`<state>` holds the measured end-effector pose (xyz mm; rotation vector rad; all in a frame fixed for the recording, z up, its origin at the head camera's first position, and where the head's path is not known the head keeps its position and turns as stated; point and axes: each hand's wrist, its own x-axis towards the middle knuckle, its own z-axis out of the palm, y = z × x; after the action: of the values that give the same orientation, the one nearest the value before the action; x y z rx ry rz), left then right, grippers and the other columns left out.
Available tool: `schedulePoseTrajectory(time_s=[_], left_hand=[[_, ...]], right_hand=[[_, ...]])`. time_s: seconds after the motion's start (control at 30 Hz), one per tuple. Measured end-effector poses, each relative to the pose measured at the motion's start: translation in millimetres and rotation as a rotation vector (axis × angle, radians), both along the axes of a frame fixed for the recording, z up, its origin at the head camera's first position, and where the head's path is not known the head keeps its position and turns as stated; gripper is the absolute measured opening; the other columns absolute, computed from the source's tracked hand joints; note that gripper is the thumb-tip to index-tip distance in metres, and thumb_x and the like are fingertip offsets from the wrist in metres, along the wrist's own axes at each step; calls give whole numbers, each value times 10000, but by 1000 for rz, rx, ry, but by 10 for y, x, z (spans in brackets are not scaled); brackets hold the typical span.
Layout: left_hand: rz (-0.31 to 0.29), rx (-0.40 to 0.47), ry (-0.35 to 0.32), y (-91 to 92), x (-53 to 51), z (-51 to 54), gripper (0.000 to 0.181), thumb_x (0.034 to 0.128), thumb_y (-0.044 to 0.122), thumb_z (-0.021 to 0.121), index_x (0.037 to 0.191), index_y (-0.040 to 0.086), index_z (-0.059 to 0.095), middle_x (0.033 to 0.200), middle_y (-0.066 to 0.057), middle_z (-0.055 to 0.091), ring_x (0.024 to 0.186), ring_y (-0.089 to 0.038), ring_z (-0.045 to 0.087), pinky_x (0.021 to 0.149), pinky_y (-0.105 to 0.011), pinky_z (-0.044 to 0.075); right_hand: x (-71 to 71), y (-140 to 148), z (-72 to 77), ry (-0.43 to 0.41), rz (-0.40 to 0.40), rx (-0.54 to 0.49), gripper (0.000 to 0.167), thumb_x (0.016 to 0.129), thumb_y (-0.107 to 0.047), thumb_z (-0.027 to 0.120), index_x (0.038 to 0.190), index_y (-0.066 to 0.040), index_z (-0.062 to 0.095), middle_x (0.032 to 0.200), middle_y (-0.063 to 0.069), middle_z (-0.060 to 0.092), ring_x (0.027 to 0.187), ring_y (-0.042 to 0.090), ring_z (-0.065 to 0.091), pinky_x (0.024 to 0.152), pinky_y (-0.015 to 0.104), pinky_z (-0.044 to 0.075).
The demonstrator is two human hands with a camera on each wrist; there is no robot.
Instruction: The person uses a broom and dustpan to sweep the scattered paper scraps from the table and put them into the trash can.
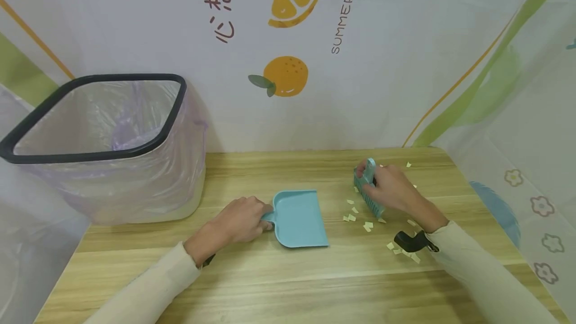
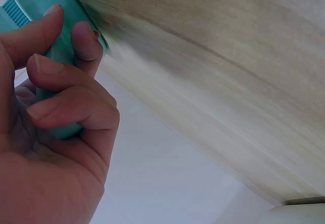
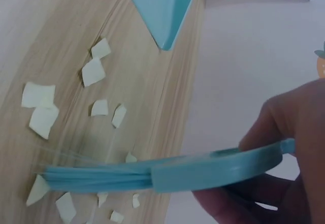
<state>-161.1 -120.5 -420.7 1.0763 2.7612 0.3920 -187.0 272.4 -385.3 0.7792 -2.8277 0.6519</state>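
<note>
A light blue dustpan lies on the wooden table, its wide edge facing right. My left hand grips its short handle; in the left wrist view the fingers curl round that handle. To the right, my right hand holds a small blue hand brush by its handle, bristles down on the table. Pale paper scraps lie between the brush and the dustpan. More paper scraps are under and beside the right wrist. In the right wrist view the bristles touch some scraps.
At the left stands a trash bin with a black rim and a thin plastic liner. A printed white curtain hangs behind the table and along its right side. A few scraps lie near the back right.
</note>
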Motion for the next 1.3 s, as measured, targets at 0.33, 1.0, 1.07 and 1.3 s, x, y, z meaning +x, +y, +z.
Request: schedulePoseTrajectory(time_s=[0.33, 1.0, 1.07, 1.3], left_hand=[[-7, 10, 0, -21, 4, -15, 118, 1024, 178, 795, 1032, 70, 747, 734, 56, 535, 667, -110, 499, 617, -302, 447], [-10, 29, -1, -25, -3, 8, 125, 1021, 168, 796, 950, 116, 708, 691, 75, 483, 630, -84, 455, 581, -275, 402], [-10, 29, -3, -26, -5, 5, 124, 1019, 168, 798, 952, 115, 708, 691, 75, 479, 631, -86, 454, 582, -276, 403], [-18, 37, -9, -32, -13, -9, 148, 1024, 166, 792, 928, 129, 685, 691, 77, 475, 624, -79, 448, 580, -273, 401]], right_hand=[[179, -9, 91, -14, 88, 23, 272, 916, -52, 668, 1185, -75, 700, 647, -137, 548, 528, -4, 402, 547, 322, 446], [343, 248, 18, 9, -94, 65, 184, 923, -65, 637, 1090, -139, 619, 620, -109, 412, 533, 109, 390, 515, 320, 337], [316, 216, -2, 33, -64, 48, 191, 907, -71, 647, 1081, -148, 627, 617, -131, 396, 536, 90, 365, 514, 311, 321], [310, 31, 11, 13, -17, -18, 250, 877, -50, 663, 1121, -101, 667, 612, -146, 405, 533, 33, 329, 503, 271, 307]])
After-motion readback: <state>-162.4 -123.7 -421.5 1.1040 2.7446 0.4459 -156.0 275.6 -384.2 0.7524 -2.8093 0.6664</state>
